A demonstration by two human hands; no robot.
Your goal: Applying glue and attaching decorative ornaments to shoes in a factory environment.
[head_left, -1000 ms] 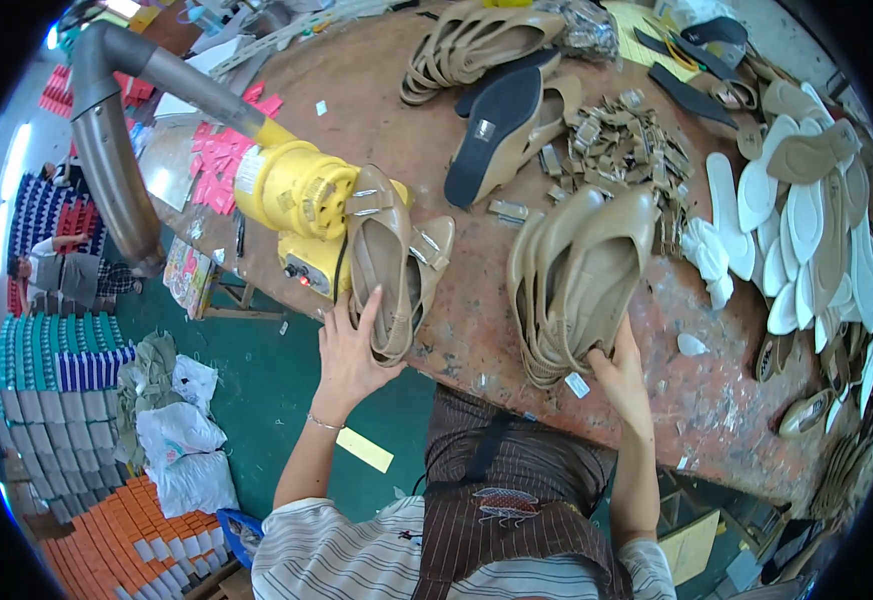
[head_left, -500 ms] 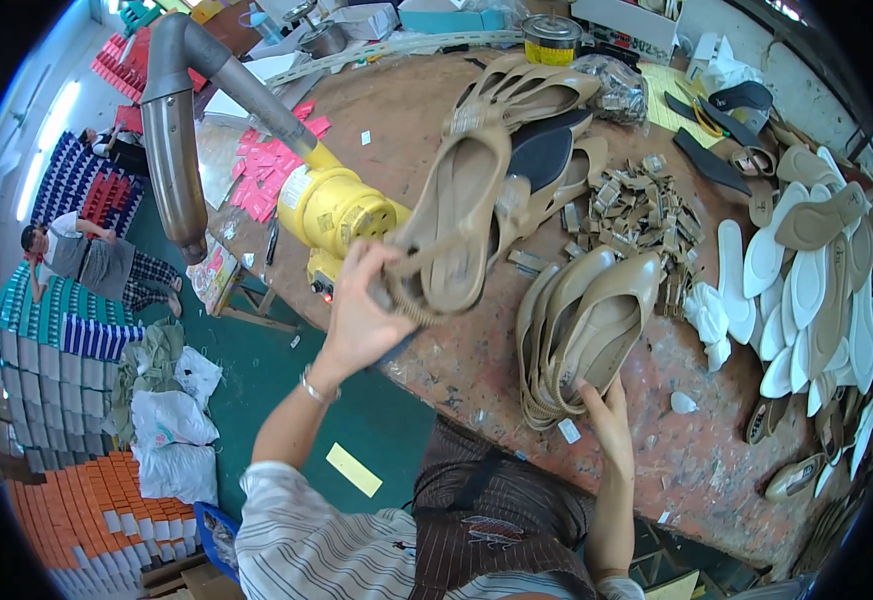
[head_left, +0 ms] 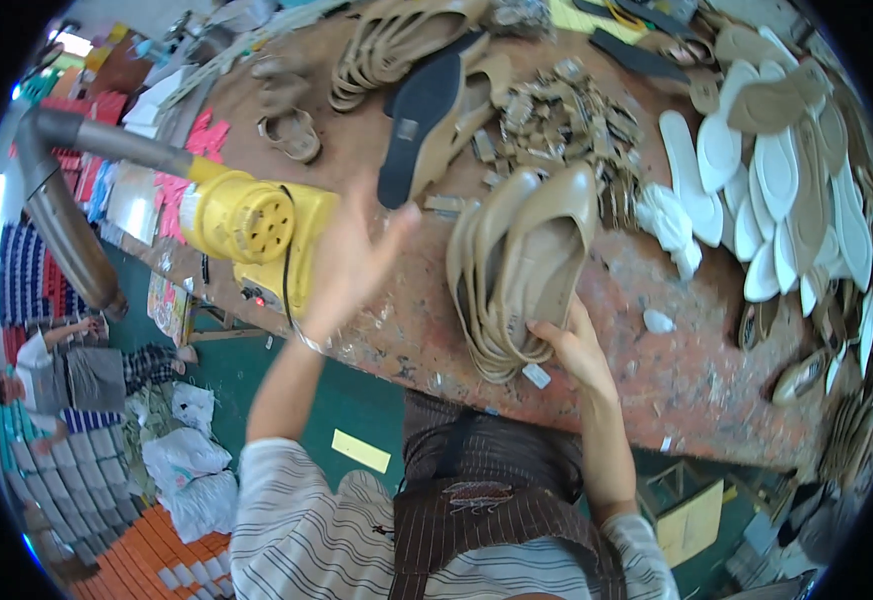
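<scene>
Head view: a stack of beige shoes (head_left: 544, 255) stands at the near part of the worn reddish-brown table (head_left: 396, 355), several nested tightly one against the next. Their uppers are smooth and slightly glossy, with pointed closed toes directed away from the person and narrow bands curving round the heels. The rightmost shoe opens upward, showing a matching beige insole with a small dark marking near the heel. A small white tag (head_left: 536, 376) lies just beside the heel ends, on the near side.

The right hand (head_left: 581, 350) grips the stack at its near right end: the thumb lies inside the heel of the rightmost shoe, while the other fingers are mostly hidden along its outer side. So the stack lies directly beyond this hand and to the right of the left hand (head_left: 351, 265), well apart from the latter. The left hand, blurred, is open and holds nothing, its thumb spread away from the fingers; it is in front of the yellow machine (head_left: 261, 225), and I cannot tell whether the two touch.

Beyond the machine, a beige sandal (head_left: 294, 135) lies on the table, its details smeared. Past the toes of the stack are a heap of metallic brown clips (head_left: 566, 120) and a shoe with a black sole (head_left: 421, 125) turned outward.
</scene>
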